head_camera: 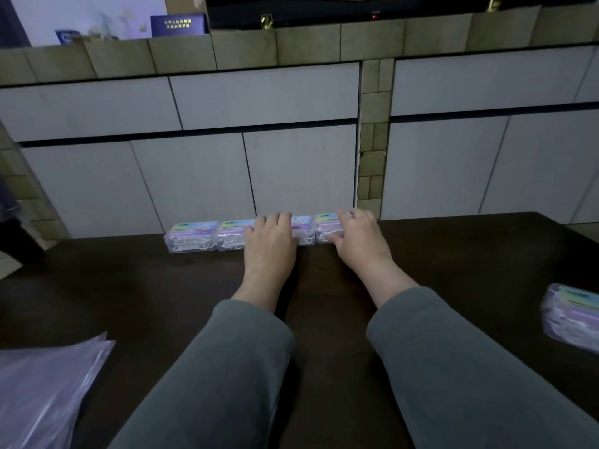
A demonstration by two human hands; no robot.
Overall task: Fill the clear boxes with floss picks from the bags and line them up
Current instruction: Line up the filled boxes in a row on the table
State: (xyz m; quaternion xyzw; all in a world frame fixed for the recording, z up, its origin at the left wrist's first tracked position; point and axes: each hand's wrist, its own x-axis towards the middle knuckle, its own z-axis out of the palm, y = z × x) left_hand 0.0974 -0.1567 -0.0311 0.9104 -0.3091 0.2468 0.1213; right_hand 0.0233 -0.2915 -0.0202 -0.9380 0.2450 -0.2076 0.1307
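Now: four filled clear boxes [191,236] in a row at the counter's [129,286] far edge | left hand [270,238] flat on third box | right hand [358,236] curled around rightmost box [327,230] | another box [572,314] near right | bag [42,390] near left

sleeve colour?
Grey-green, both sleeves; head view shows it.

A dark brown table [129,286] is filling the lower part of the view. Behind it, a wall of large pale tiles [291,170] is rising, with a column of small tan tiles [372,157] running down it. A tan-tiled ledge [246,51] is capping the wall, carrying a dark blue booklet [178,24] with gold lettering.
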